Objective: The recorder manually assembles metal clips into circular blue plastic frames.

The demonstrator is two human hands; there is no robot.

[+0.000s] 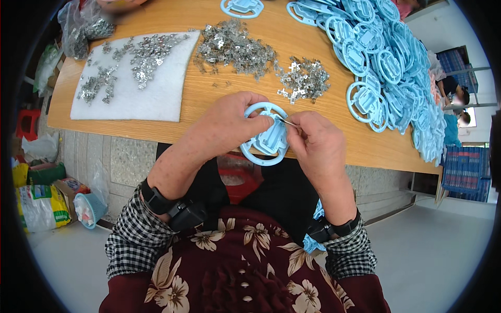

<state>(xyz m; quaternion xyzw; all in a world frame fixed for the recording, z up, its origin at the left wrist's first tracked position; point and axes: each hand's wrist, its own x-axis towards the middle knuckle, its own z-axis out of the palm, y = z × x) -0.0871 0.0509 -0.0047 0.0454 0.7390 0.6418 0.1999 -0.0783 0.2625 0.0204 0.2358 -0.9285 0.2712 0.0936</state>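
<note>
A light-blue plastic toy steering wheel part (269, 140) is tilted at the table's front edge, its recessed middle facing up. My left hand (225, 124) is closed around its left rim, with the thumb over the hub. Between the thumb and fingers of my right hand (319, 141) is a thin metal tool (290, 123), perhaps tweezers. Its tip reaches the upper right of the hub; whether it carries a small piece is too fine to make out. Just beyond my hands, small silver metal clips (302, 79) lie in a loose pile.
Another, larger heap of metal pieces (235, 49) lies farther back. More are scattered over a white foam sheet (156, 101) at left. Many blue wheel parts (389, 65) are heaped along the right side; one lone wheel (242, 7) lies at the far edge. Other people are in the background.
</note>
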